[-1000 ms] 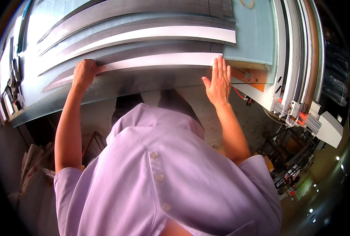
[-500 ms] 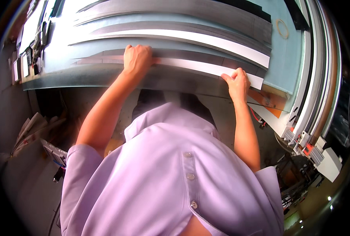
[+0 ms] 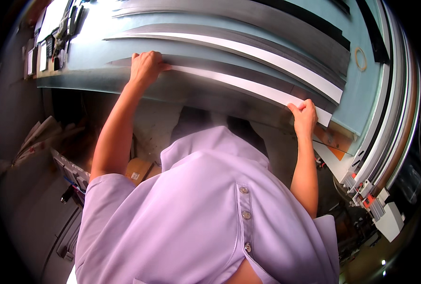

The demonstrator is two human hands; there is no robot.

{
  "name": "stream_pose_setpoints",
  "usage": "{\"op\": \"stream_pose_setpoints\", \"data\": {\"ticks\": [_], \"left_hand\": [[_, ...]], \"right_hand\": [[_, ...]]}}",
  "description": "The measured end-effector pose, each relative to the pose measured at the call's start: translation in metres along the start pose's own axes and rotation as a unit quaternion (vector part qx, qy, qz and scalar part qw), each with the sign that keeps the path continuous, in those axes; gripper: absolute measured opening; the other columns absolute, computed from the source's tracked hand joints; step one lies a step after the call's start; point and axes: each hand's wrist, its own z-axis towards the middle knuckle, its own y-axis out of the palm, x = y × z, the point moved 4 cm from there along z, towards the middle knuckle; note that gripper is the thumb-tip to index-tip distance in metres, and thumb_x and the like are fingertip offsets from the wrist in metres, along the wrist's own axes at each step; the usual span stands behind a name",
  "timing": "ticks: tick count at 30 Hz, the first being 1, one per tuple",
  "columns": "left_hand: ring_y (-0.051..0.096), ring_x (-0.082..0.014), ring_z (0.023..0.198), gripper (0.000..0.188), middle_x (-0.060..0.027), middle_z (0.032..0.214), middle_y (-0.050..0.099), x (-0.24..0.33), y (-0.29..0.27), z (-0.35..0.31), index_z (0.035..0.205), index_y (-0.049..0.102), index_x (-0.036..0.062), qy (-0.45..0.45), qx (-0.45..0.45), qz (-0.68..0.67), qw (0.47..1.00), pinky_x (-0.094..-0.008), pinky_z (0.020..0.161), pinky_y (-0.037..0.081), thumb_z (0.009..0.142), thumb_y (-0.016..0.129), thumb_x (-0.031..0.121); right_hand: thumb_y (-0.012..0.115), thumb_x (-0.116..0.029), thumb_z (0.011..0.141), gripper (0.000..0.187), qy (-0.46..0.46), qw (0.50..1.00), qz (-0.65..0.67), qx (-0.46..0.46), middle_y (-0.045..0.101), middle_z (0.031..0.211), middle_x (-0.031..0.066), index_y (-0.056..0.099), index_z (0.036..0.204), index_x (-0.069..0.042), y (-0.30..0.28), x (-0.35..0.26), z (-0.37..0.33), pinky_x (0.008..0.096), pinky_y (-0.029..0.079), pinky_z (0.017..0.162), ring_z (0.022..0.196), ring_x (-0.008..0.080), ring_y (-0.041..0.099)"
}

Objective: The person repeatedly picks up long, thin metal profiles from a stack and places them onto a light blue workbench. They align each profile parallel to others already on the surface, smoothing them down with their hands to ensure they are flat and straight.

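A long white strip [image 3: 248,86] lies along the near edge of the glass-like tabletop [image 3: 92,80], with a dark grey strip [image 3: 248,71] along its far side. My left hand [image 3: 146,66] is closed at the white strip's left end, thumb pointing right along it; the fingertips are partly hidden. At the other end, my right hand [image 3: 305,117] pinches the near edge between thumb and bent fingers, a short piece of strip showing past it. Beyond these, a wider white strip [image 3: 267,57] edged with dark grey lies roughly parallel.
Dark grey sheets [image 3: 286,26] are stacked farther back. A rubber band [image 3: 360,59] lies near a black strip [image 3: 372,31] on the right. Metal rails [image 3: 404,94] border that side. Small tools [image 3: 54,45] crowd the far left. A brown stool [image 3: 142,168] stands below.
My left hand has slid left along the strip, while my right hand keeps its place on it. The whole view has shifted and turned slightly, so the table sits farther right.
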Motion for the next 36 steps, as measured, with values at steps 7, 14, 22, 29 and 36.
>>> {"op": "stream_pose_setpoints", "data": {"ticks": [7, 14, 22, 29, 36], "left_hand": [[0.06, -0.0332, 0.066, 0.037, -0.0121, 0.062, 0.062, 0.007, -0.005, 0.005, 0.067, 0.066, 0.0046, -0.007, -0.024, 0.013, 1.0, -0.0421, 0.078, 0.038, 0.078, 0.08, 0.038], [0.063, -0.0326, 0.067, 0.044, -0.0134, 0.063, 0.063, 0.016, -0.01, 0.002, 0.064, 0.064, 0.0047, -0.009, -0.001, 0.092, 0.996, -0.0424, 0.078, 0.04, 0.078, 0.08, 0.044], [0.068, -0.0334, 0.081, 0.05, -0.0122, 0.08, 0.071, -0.046, -0.028, 0.002, 0.086, 0.063, 0.0071, -0.081, -0.029, 0.159, 0.983, -0.0454, 0.085, 0.042, 0.077, 0.079, 0.054], [0.066, -0.0331, 0.1, 0.032, -0.0113, 0.11, 0.07, -0.061, -0.026, -0.039, 0.103, 0.064, 0.0094, -0.154, 0.268, 0.131, 0.942, -0.0475, 0.087, 0.044, 0.084, 0.076, 0.033], [0.032, -0.0286, 0.15, 0.077, -0.0138, 0.161, 0.036, 0.121, 0.048, -0.097, 0.154, 0.038, 0.0074, 0.185, 0.096, -0.086, 0.974, -0.0444, 0.121, 0.024, 0.089, 0.069, 0.033]], "right_hand": [[0.088, -0.029, 0.074, 0.046, 0.006, 1.0, 0.004, -0.007, 0.058, 0.083, 0.0101, 0.049, 0.079, -0.005, 0.001, 0.002, 0.0, 0.0459, 0.046, 0.076, 0.081, 0.0344, 0.059], [0.088, -0.03, 0.074, 0.046, 0.015, 1.0, -0.003, -0.014, 0.059, 0.085, 0.0103, 0.05, 0.08, -0.005, 0.001, 0.002, 0.001, 0.0465, 0.046, 0.078, 0.084, 0.0347, 0.059], [0.088, -0.03, 0.074, 0.045, 0.014, 1.0, 0.004, -0.013, 0.059, 0.086, 0.0104, 0.05, 0.08, -0.006, 0.003, 0.005, 0.001, 0.0464, 0.046, 0.078, 0.084, 0.0352, 0.059], [0.088, -0.031, 0.073, 0.046, 0.012, 1.0, -0.003, -0.003, 0.06, 0.086, 0.0104, 0.05, 0.08, -0.006, 0.006, 0.008, 0.001, 0.0462, 0.046, 0.079, 0.086, 0.0353, 0.06], [0.087, -0.031, 0.075, 0.046, 0.014, 1.0, -0.016, -0.015, 0.06, 0.087, 0.011, 0.049, 0.08, -0.006, 0.005, 0.006, 0.002, 0.0463, 0.046, 0.079, 0.087, 0.0355, 0.059]]}}
